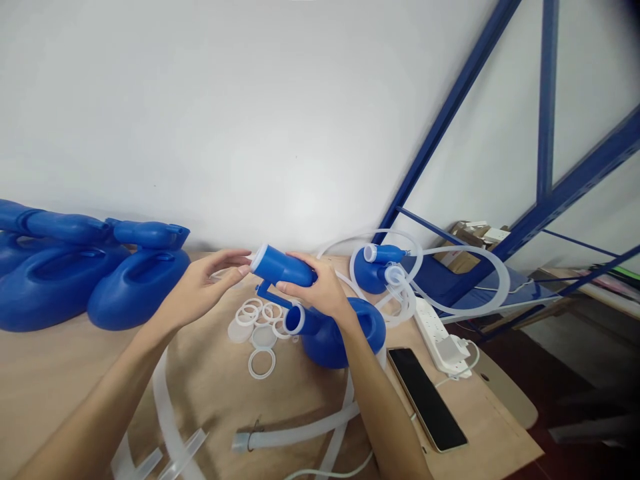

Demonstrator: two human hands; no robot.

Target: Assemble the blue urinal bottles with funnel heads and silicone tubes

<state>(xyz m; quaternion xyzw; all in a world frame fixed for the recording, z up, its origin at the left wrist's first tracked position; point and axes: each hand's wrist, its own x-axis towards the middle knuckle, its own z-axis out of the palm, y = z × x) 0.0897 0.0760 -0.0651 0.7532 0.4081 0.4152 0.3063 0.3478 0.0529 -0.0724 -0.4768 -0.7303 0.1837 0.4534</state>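
Observation:
My right hand (317,283) is wrapped round a blue plastic cup-shaped piece (280,267) with a white ring on its left-facing rim. My left hand (207,283) is at that rim, thumb and fingers apart, its fingertips close to the white ring; whether they touch it is unclear. Below the piece, a blue jug (367,327) lies on the table, its white-rimmed mouth (295,320) facing left. A blue strap (275,297) extends beside the mouth. Several white rings (262,364) and translucent discs (264,337) lie left of the jug.
Several blue jugs (137,287) stand at the left. Another blue jug (369,275) with coiled clear tubing (493,307) stands at the back right. A phone (427,400) and white power strip (433,333) lie right. Thick hose (305,430) crosses the front. Blue shelving (450,100) rises behind.

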